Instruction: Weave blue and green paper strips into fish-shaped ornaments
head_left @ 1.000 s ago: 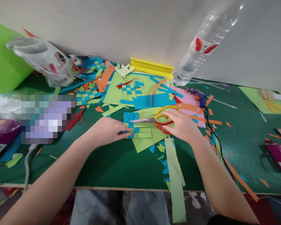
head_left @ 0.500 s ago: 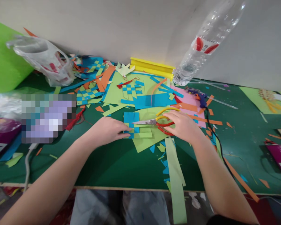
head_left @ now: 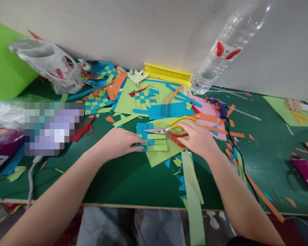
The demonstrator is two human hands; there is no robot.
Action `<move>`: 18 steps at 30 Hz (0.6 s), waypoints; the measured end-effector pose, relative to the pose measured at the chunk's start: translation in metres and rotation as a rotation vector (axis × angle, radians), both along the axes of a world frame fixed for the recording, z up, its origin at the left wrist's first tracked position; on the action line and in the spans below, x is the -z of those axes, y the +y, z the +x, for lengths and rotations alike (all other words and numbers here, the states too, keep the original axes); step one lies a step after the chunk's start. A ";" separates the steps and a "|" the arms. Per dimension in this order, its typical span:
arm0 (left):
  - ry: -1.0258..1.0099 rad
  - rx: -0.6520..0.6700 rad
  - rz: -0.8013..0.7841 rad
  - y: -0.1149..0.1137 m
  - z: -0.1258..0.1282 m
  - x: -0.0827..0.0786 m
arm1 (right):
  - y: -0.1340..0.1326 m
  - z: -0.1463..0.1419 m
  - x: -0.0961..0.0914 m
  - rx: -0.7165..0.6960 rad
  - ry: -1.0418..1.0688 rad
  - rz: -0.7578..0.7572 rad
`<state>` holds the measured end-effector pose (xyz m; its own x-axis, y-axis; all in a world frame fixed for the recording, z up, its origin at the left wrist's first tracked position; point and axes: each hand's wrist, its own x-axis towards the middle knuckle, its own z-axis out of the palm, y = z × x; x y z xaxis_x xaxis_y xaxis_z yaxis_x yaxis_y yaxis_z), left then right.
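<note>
A small woven mat of blue and light-green paper strips (head_left: 151,138) lies on a light-green sheet (head_left: 161,155) on the green table (head_left: 123,177). My left hand (head_left: 119,141) rests on the table with its fingertips pinching the mat's left edge. My right hand (head_left: 197,138) is curled over the red and yellow handles of a pair of scissors (head_left: 169,131). The shut blades lie across the top of the mat and point left.
Paper scraps and other woven pieces (head_left: 97,102) litter the back. A clear plastic bottle (head_left: 220,54) leans on the wall beside a yellow box (head_left: 166,73). A plastic bag (head_left: 46,66) sits at back left, a glue gun (head_left: 219,107) with black cable on the right, and long green strips (head_left: 193,198) overhang the front edge.
The scissors and my right hand have shifted slightly along the mat's top edge. My left hand stays on the mat's left edge.
</note>
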<state>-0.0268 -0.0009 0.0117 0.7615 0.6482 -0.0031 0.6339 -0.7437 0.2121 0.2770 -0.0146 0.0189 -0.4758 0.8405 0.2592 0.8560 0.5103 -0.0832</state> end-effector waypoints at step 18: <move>0.016 -0.009 -0.008 0.001 0.000 0.000 | -0.003 0.006 -0.006 0.007 0.012 -0.077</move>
<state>-0.0268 -0.0003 0.0117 0.7557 0.6546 -0.0209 0.6438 -0.7365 0.2076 0.2833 -0.0179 0.0244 -0.4670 0.8615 0.1992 0.8582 0.4959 -0.1323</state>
